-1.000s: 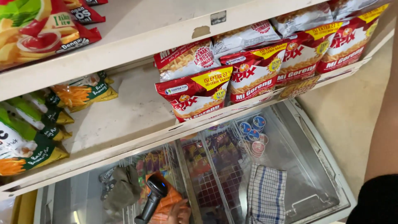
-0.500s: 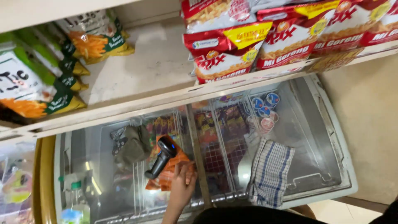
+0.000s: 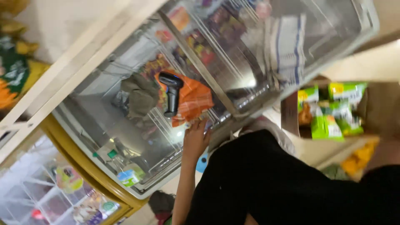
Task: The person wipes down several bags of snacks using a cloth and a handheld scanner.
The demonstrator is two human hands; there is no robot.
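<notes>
My left hand (image 3: 196, 137) reaches up from the bottom of the view to the chest freezer's glass lid (image 3: 108, 125). Its fingertips close on the near edge of an orange snack packet (image 3: 196, 98) lying on the glass. A black handheld barcode scanner (image 3: 171, 93) rests partly on that packet, just beyond my fingers. My right hand is out of sight. Only a blurred stretch of forearm (image 3: 385, 152) shows at the right edge, beside an open cardboard box (image 3: 289, 112) of green snack packets (image 3: 329, 121).
A blue-and-white checked cloth (image 3: 287, 50) lies on the freezer's far end, and a crumpled grey cloth (image 3: 139, 96) sits left of the scanner. A white shelf edge (image 3: 83, 62) overhangs the freezer. Snack bags (image 3: 12, 75) sit at the left. A second glass-topped cabinet (image 3: 54, 187) stands lower left.
The view has swung down and tilted. My left hand came into sight and reached the orange packet. The snack shelf left the view and a box of green packets appeared at the right.
</notes>
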